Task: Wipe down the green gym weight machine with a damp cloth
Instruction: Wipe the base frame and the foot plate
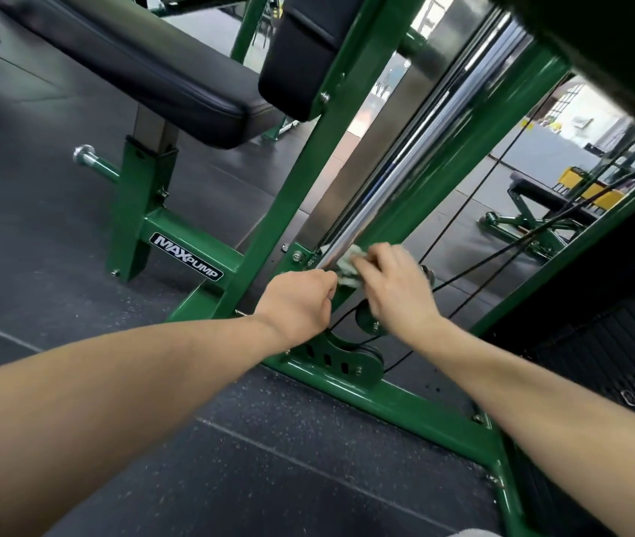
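Low on the frame: pale crumpled damp cloth (346,265) against a shiny chrome guide rod (416,164) of the green steel weight machine (300,176).
Rod axis: slants up-right from the base.
Right hand (393,281): fingers curled, pressing cloth to rod.
Left hand (300,300): fisted, pinching the cloth's lower edge.

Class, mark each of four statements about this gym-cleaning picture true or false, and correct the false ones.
1. The cloth is at the lower end of the chrome guide rod. True.
2. The right hand rests on the black seat pad. False: it holds the cloth against the rod.
3. The frame label reads MAXPUMP. True.
4. The machine frame is red. False: it is green.
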Available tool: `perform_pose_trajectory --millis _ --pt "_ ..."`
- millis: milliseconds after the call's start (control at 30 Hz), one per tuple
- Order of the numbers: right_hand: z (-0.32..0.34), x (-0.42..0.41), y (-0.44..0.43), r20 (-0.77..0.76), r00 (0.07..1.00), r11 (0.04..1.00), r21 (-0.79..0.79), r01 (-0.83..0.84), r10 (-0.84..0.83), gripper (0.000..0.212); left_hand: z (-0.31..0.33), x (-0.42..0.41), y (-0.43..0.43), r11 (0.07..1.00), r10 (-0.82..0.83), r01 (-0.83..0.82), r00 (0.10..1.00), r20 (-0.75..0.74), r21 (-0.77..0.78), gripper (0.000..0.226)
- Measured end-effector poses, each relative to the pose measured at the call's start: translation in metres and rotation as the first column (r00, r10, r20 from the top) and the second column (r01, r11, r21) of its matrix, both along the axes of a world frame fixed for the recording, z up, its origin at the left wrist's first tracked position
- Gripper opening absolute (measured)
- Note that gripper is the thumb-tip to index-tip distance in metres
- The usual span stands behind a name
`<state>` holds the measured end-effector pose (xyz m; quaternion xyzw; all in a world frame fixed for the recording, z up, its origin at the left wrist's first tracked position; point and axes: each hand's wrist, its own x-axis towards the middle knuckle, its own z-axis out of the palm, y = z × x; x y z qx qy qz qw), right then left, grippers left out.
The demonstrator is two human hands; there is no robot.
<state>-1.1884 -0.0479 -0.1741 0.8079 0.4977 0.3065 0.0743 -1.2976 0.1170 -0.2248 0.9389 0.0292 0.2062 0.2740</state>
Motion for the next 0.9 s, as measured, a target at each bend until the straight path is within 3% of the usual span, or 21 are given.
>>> perform_pose_trajectory --millis 133,267,333,500,667,767,900 --pt "0.048 0.012 -0.010 0.095 0.995 0.967 0.254 0.012 -0.037 0.030 -0.005 0.003 0.008 0.998 0.046 -0.047 0.999 -0.028 -0.051 0.014" --pt "0.021 0.008 -0.002 0.037 0.997 0.921 0.386 0.054 -0.074 0.033 -0.010 0.004 0.014 0.996 0.079 -0.080 0.996 -0.051 -0.038 0.014" --pt "-0.017 0.001 0.010 -0.032 0.996 0.933 0.349 0.086 -0.079 0.032 -0.013 0.002 0.018 0.995 0.098 -0.100 0.992 -0.077 -0.021 0.015" --pt "-0.114 -0.018 0.027 -0.135 0.956 0.964 0.020 0.266 -0.261 0.049 -0.012 -0.005 0.028 0.990 0.142 -0.143 0.980 -0.138 0.002 0.016" --pt "-0.087 -0.007 0.022 -0.096 0.977 0.981 -0.055 0.184 -0.189 0.038 -0.015 -0.014 0.031 0.997 0.078 -0.070 0.964 -0.256 0.038 0.014" --pt "-0.045 -0.004 0.011 -0.093 0.982 0.982 0.083 0.170 -0.162 0.018 -0.021 -0.020 0.033 0.999 0.029 -0.024 0.959 -0.283 0.020 0.015" --pt "-0.050 -0.013 0.010 -0.232 0.950 0.908 0.313 0.278 -0.211 0.013 -0.033 -0.027 0.037 1.000 0.009 -0.015 0.948 -0.317 -0.015 0.019"
